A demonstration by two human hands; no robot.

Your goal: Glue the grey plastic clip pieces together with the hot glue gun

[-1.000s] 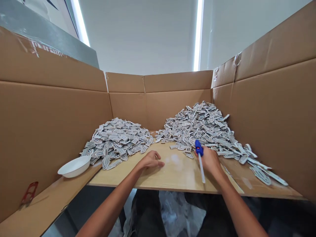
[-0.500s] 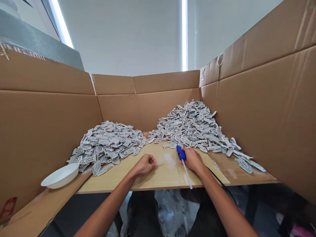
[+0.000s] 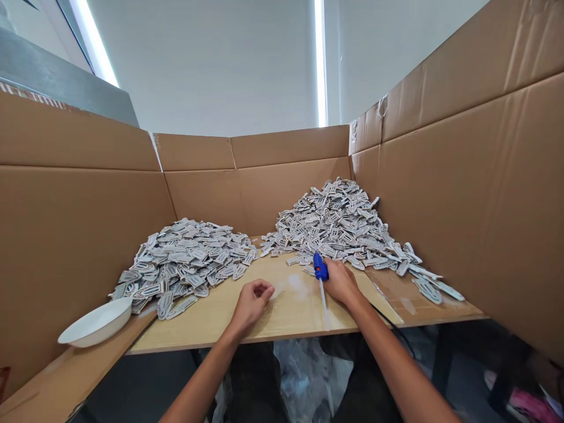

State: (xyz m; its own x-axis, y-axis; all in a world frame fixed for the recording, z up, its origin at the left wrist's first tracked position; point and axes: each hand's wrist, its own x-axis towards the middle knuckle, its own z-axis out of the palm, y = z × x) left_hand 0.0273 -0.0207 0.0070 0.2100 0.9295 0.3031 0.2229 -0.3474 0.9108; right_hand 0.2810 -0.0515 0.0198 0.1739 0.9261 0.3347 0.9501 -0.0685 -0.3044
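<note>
My right hand (image 3: 339,281) is wrapped round a blue hot glue gun (image 3: 321,268), just in front of the right-hand pile. A whitish glue stick (image 3: 323,302) sticks out of its rear towards me, and a black cord (image 3: 392,329) trails back under my forearm. Over the pale wooden board (image 3: 291,320), my left hand (image 3: 252,304) has its fingers curled in with the tips close together. Whatever they may hold is hidden. Grey-white flat loop-shaped pieces lie heaped in a left pile (image 3: 185,258) and a taller right pile (image 3: 335,223).
A white bowl (image 3: 97,325) stands at the left on a cardboard flap. Cardboard walls (image 3: 462,194) enclose the table on the left, back and right. Loose pieces (image 3: 427,289) spread along the right side. Below the front edge, clear plastic (image 3: 299,376) lies between my legs.
My left hand has drawn slightly left and its fingers have curled further. The glue gun has tipped a little, its stick swinging left. The whole view has shifted slightly.
</note>
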